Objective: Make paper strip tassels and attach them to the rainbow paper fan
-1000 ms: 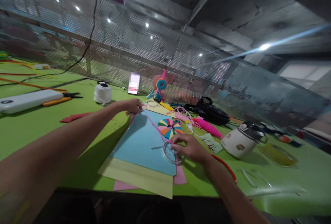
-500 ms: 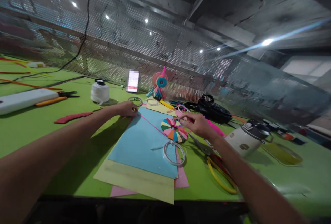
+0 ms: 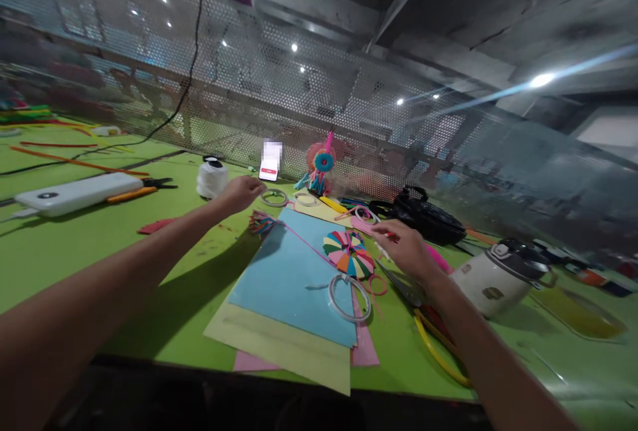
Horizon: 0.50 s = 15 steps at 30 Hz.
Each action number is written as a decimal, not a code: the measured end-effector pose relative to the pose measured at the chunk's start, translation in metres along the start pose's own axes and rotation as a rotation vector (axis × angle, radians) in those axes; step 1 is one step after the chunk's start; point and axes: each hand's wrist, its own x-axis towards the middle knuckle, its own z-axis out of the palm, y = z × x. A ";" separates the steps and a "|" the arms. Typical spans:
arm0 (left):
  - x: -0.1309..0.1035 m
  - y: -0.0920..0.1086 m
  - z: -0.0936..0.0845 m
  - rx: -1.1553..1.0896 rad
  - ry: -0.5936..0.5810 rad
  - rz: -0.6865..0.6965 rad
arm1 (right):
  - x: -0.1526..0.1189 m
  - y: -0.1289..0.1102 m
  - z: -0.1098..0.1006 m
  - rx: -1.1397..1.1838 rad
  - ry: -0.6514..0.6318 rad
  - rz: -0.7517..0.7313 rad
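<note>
My left hand [image 3: 243,192] is raised left of the blue sheet [image 3: 289,278], its fingers bent together with nothing visible in them. Just below it lies a multicoloured paper-strip tassel [image 3: 262,222]. A pink cord [image 3: 306,243] runs from there across the sheet to a striped paper disc [image 3: 349,253]. My right hand [image 3: 403,245] hovers right of the disc, fingers curled in; a small red bit shows between them, too small to name. Beneath that hand and forearm are scissors [image 3: 432,351] with yellow-and-red handles. A roll of tape [image 3: 366,311] overlaps the sheet's right edge.
A white thread spool [image 3: 212,178], a lit phone [image 3: 270,160] and a colourful paper ornament [image 3: 323,162] stand farther back. To the left are a white power bank [image 3: 84,193] and pliers [image 3: 142,190]. At right are a black bag [image 3: 423,215] and a tilted white flask [image 3: 498,278].
My left hand has let go of the tassel end and lifted away toward the phone. The tassel now lies in view. My right hand has drawn back slightly from the disc, and the view has shifted.
</note>
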 end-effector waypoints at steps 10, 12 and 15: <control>-0.069 0.072 0.021 -0.101 -0.264 0.310 | -0.051 0.015 -0.070 -0.028 0.258 0.225; -0.093 0.091 0.029 -0.122 -0.400 0.517 | -0.064 0.023 -0.086 0.028 0.354 0.317; -0.119 0.109 0.041 -0.135 -0.557 0.724 | -0.076 0.032 -0.101 0.130 0.477 0.400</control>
